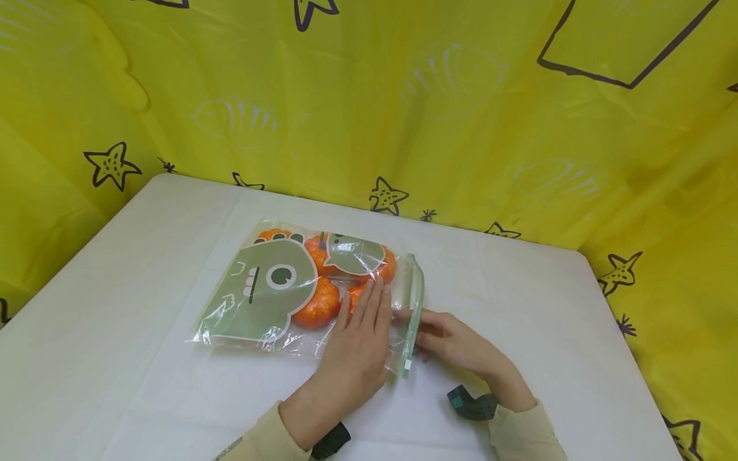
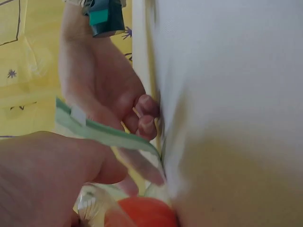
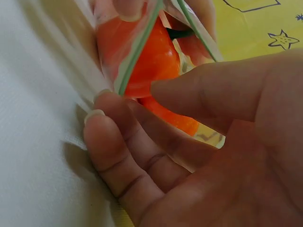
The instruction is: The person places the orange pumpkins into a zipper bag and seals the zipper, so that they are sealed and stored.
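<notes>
A clear zip bag (image 1: 245, 314) with a green one-eyed monster print lies flat, holding several orange pumpkins (image 1: 318, 304). My left hand (image 1: 356, 355) rests on top of it near the mouth, fingers straight over one pumpkin. At the green zip edge (image 1: 416, 301), on the right, is my right hand (image 1: 461, 342), its index finger reaching into the mouth. Seen from the right wrist, that mouth is parted, and a pumpkin (image 3: 151, 56) with a dark green stem sits just inside, close to my right thumb and fingers. The left wrist view shows my right fingertips (image 2: 147, 125) loosely bent.
The white table (image 1: 115, 320) stretches out on both sides of the bag. Behind it hangs a yellow curtain (image 1: 346, 115) with starfish drawings. A dark wrist device (image 1: 473, 403) is strapped at my right wrist. A small white slider (image 1: 407, 365) sits at the zip's near end.
</notes>
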Tool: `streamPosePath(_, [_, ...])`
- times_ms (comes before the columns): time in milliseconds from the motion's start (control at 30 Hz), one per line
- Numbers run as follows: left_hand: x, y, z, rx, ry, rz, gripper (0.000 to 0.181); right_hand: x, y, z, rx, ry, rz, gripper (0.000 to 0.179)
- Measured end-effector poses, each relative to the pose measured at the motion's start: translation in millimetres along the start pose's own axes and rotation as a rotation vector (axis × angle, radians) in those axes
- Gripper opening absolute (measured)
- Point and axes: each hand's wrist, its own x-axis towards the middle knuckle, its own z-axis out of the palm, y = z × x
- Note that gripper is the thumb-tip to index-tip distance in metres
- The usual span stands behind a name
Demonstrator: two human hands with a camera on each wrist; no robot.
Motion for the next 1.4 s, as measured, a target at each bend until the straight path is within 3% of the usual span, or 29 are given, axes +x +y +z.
streamPosePath(233, [1.5, -5.3, 0.9, -0.039, 0.013, -0.065, 0.088, -0.1, 0.9, 0.7, 0.023, -0.023, -0.024, 0.043])
streamPosePath(467, [-0.1, -4.2, 5.1, -0.053, 0.043, -0.046, 0.081, 2.0, -2.5, 5.2, -0.008, 0.013, 0.015, 0.045])
streamPosePath(600, [-0.2, -4.3, 3.1, -0.068, 0.026, -0.045, 0.079, 2.2, -2.8, 4.4, -0.022, 0.019, 0.023, 0.047])
streamPosePath(800, [0.4, -5.2, 0.4, -0.074, 0.028, -0.046, 0.078, 0.4, -3.6, 2.1, 0.015, 0.005, 0.027, 0.046])
streamPosePath(1033, [0.0, -3.4, 4.1, -0.018, 0.028, -0.041, 0.077, 0.8, -3.4, 1.0, 0.000, 0.008, 0.047, 0.046])
streamPosePath(1233, [-0.2, 0.3, 5.8, 0.061, 0.027, -0.008, 0.093, -6.7, -7.4, -7.7, -0.035, 0.036, 0.120, 0.032])
streamPosePath(1400, [-1.6, 2.4, 5.9, 0.087, -0.002, 0.014, 0.099, -12.0, -11.0, -12.1, -0.040, -0.043, 0.184, 0.027])
